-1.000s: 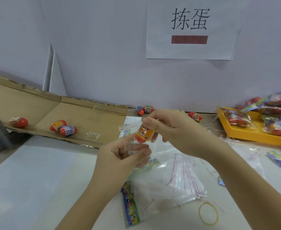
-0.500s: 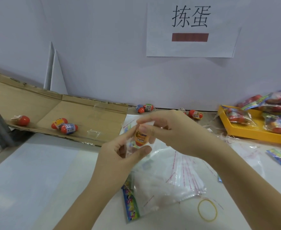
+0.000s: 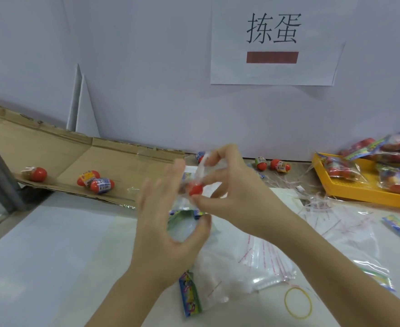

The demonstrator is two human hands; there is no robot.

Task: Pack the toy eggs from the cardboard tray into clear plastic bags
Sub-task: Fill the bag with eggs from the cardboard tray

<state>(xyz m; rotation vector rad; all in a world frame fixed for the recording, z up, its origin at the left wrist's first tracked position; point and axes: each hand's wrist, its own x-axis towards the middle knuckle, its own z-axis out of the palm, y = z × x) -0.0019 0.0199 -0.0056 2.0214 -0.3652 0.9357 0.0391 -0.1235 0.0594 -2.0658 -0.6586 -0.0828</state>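
Note:
A toy egg [image 3: 195,190], red end showing, sits between my hands, and it looks to be inside the mouth of a clear plastic bag [image 3: 185,228]. My right hand [image 3: 232,187] pinches the egg between thumb and fingers. My left hand [image 3: 163,227] holds the bag from below, thumb curled round it, fingers pointing up and blurred. The cardboard tray [image 3: 60,156] lies at the left with three eggs on it: one far left [image 3: 35,173] and a touching pair [image 3: 87,177] [image 3: 102,184].
Loose eggs [image 3: 280,165] lie along the back wall. A yellow tray [image 3: 359,187] of filled bags stands at the right. A stack of empty clear bags [image 3: 260,260] lies under my hands. A yellow rubber band [image 3: 298,302] sits near the front.
My right hand has pushed the egg down from above the bag into its mouth. My left hand has opened its fingers upward and shifted left on the bag.

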